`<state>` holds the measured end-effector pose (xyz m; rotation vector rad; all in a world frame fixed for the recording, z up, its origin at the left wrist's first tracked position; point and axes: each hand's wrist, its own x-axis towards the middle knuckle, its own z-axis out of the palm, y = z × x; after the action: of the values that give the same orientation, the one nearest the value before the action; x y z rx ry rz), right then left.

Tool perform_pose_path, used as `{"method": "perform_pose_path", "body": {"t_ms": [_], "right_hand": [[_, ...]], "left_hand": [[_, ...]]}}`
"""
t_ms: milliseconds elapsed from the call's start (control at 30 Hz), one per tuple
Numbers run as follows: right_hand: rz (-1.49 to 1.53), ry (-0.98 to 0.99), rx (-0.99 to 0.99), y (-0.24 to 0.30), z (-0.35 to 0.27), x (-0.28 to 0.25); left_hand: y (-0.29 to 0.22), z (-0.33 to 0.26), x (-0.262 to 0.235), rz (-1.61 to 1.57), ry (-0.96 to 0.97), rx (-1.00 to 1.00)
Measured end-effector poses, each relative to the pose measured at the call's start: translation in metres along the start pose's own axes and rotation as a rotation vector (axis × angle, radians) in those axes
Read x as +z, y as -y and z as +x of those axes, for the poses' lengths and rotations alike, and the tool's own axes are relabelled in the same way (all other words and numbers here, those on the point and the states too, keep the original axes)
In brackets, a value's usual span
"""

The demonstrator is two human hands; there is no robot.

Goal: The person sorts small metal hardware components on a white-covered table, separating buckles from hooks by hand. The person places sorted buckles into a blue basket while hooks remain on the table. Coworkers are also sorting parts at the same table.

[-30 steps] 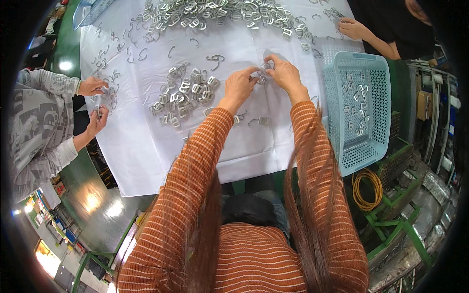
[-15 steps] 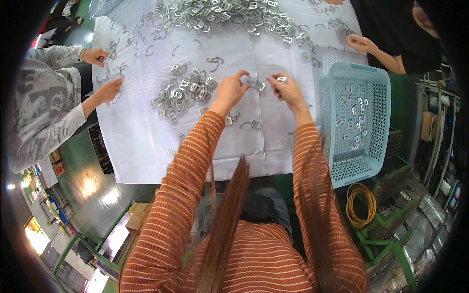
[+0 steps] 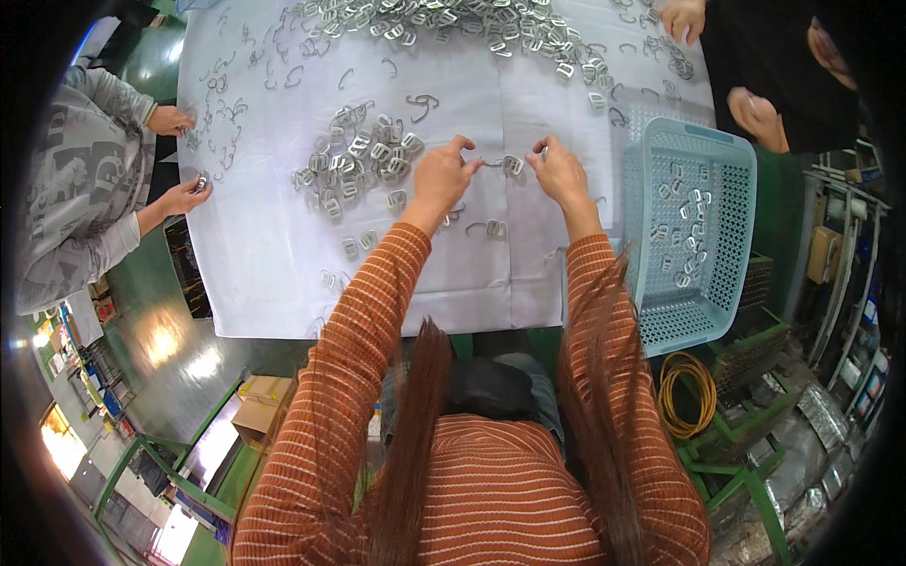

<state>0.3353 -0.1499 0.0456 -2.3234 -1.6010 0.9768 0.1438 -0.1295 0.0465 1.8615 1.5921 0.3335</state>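
The small silver metal buckle (image 3: 512, 165) sits between the two hands, pinched from both sides just above the white sheet covering the tabletop (image 3: 283, 274). The left hand (image 3: 442, 179) is closed narrowly on a thin bent wire piece at the buckle's left edge, thumb and forefinger together. The right hand (image 3: 559, 173) is likewise closed tight, fingertips on the buckle's right side.

Compared with a second ago, the hands have drawn slightly apart and shifted a little toward the person, so the buckle and wire now show plainly in the gap between them, where before they were bunched close over it. I judge that the two pieces are being fitted together, not picked up or set down.

Just left of the left hand lies a loose heap of similar silver buckles (image 3: 363, 160), and a few stray ones (image 3: 493, 227) lie under the wrists. To the right of the right hand stands a light blue perforated plastic basket (image 3: 717, 151) with some buckles in it. Far beyond both hands a long pile of metal parts (image 3: 444, 19) runs along the sheet. A person in a grey patterned sleeve (image 3: 75, 208) works at the left edge; another person's hands (image 3: 681, 17) show at the upper right.
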Motion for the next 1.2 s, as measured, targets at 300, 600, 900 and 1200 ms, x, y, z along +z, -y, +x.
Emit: {"method": "perform_pose_path", "body": {"t_ms": [300, 600, 900, 1200], "right_hand": [[0.018, 0.104, 0.001, -0.006, -0.008, 0.007], [-0.077, 0.054, -0.015, 0.001, -0.016, 0.017], [0.048, 0.074, -0.006, -0.031, -0.001, 0.001], [1.065, 0.358, 0.256, -0.036, -0.024, -0.033]], "left_hand": [[0.016, -0.005, 0.015, 0.093, 0.088, 0.022], [-0.008, -0.058, 0.03, 0.121, 0.209, 0.095], [0.008, -0.074, 0.032, -0.134, 0.4, -0.107], [0.0, -0.064, -0.022, -1.252, 0.721, -0.512]]}}
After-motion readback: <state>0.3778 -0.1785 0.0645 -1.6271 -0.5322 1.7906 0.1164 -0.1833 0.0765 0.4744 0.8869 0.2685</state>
